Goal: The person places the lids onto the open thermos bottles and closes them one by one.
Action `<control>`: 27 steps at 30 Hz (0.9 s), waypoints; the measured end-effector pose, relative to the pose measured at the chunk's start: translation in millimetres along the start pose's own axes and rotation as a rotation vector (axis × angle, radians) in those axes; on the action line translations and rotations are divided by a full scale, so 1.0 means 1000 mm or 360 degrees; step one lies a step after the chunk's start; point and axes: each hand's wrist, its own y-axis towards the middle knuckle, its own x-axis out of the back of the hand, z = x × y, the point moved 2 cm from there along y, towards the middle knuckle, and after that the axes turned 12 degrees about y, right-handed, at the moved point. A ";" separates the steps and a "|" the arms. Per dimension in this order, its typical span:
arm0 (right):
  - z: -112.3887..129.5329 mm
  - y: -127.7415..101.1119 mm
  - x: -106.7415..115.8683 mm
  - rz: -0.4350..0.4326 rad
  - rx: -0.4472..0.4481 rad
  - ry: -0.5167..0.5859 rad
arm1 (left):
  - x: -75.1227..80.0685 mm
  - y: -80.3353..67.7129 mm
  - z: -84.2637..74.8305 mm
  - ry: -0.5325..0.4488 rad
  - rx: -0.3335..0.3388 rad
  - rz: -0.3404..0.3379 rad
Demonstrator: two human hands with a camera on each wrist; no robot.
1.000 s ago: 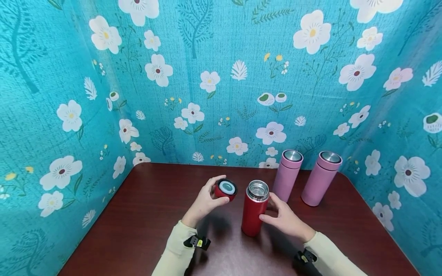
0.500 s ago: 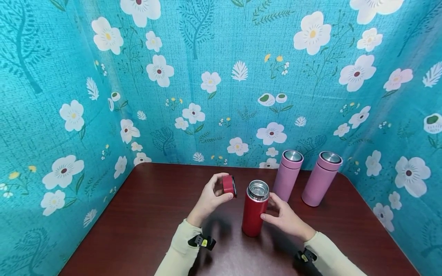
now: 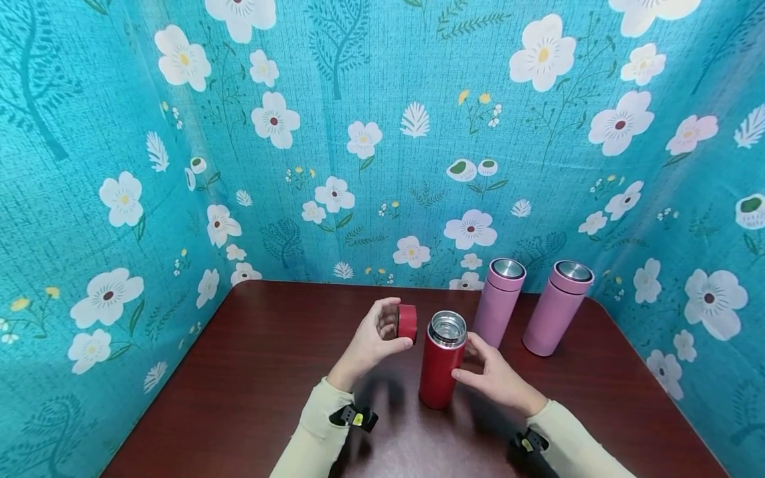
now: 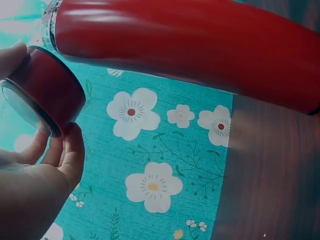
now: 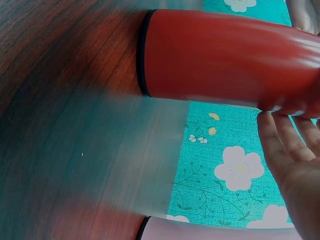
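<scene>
Red flask (image 3: 441,368), pink flasks (image 3: 498,302), teal floral backdrop (image 3: 370,133).

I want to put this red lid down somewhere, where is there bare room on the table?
The left part of the table, from the floral backdrop to the left hand, is bare, as is the strip behind the lid. It is crowded on the right: the red flask, the right hand and two pink flasks stand close together.

I can read no text, label, brand or number anywhere: not on the red flask (image 3: 441,362), its lid (image 3: 408,322), or the two pink flasks (image 3: 499,302).
</scene>
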 end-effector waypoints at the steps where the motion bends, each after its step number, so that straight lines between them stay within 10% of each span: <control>1: 0.000 0.000 0.000 -0.0002 -0.0003 0.0002 | 0.000 0.000 0.000 0.0012 0.0019 -0.0013; 20: -0.038 0.003 0.008 -0.0013 0.0032 -0.0019 | -0.002 0.003 -0.015 0.0089 -0.0025 0.0035; 27: -0.038 0.003 0.009 -0.0010 0.0049 -0.0017 | -0.004 0.012 0.001 0.0082 -0.0102 0.0025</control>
